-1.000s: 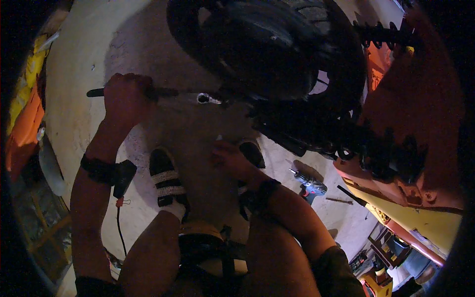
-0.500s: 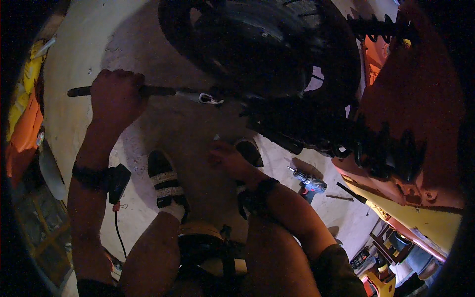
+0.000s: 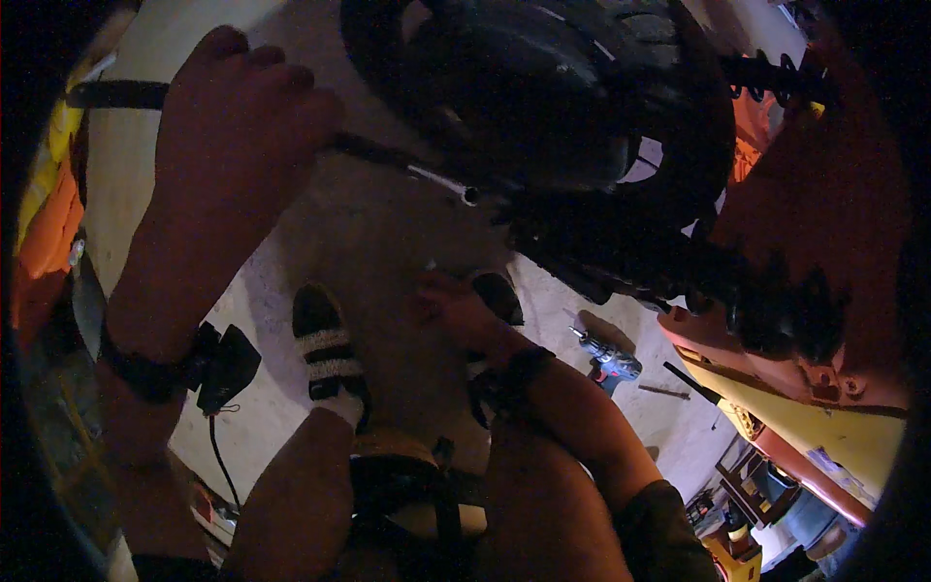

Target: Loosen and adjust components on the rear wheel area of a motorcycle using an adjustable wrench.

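A long ratchet wrench (image 3: 388, 160) is gripped in the closed left hand (image 3: 238, 116), its socket end (image 3: 469, 195) held just beside the dark wheel hub (image 3: 543, 107). The right hand (image 3: 451, 306) is held lower, loosely open and empty, above the concrete floor (image 3: 388, 242). A cordless drill (image 3: 609, 361) lies nearby.

The middle of the long wrench (image 3: 388, 155) is covered by the left hand (image 3: 238, 116); its socket end is lost in shadow under the wheel (image 3: 543, 97). The right hand (image 3: 456, 310) is dim, its grip undetermined.
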A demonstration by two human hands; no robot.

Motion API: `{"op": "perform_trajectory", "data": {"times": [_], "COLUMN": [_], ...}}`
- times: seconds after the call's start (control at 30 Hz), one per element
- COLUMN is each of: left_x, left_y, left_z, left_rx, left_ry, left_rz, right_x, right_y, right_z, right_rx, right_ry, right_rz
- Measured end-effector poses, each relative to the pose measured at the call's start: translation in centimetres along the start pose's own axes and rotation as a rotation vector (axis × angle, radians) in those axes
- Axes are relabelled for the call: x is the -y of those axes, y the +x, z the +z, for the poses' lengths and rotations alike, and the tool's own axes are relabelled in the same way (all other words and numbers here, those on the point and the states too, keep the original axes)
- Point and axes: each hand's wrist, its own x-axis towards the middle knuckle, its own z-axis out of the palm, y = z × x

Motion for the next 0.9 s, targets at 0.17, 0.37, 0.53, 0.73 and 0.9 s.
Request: {"op": "perform_trajectory", "data": {"times": [0.17, 0.37, 0.53, 0.73, 0.9], "left_x": [-1.9, -1.1, -1.4, -5.1, -5.7], "left_y": [1.0, 1.1, -0.6, -1.6, -3.0], "left_z": [-1.0, -1.0, 0.1, 5.0, 6.9], "left_rx": [0.201, 0.198, 0.195, 0.15, 0.178], "left_ry": [0.049, 0.004, -0.101, -0.372, -0.5], "left_rz": [0.012, 0.026, 0.005, -0.051, -0.129], "right_x": [-2.1, 0.1, 4.1, 0.7, 1.0], "right_y": [-1.2, -0.1, 3.0, 1.0, 0.6], "right_z": [-1.1, -1.2, -3.9, -2.6, -3.7], "right_rx": [0.086, -0.02, 0.164, 0.192, 0.202], "right_ry": [0.106, 0.1, 0.017, -0.205, -0.027], "right_rz": [0.081, 0.069, -0.035, -0.043, 0.05]}}
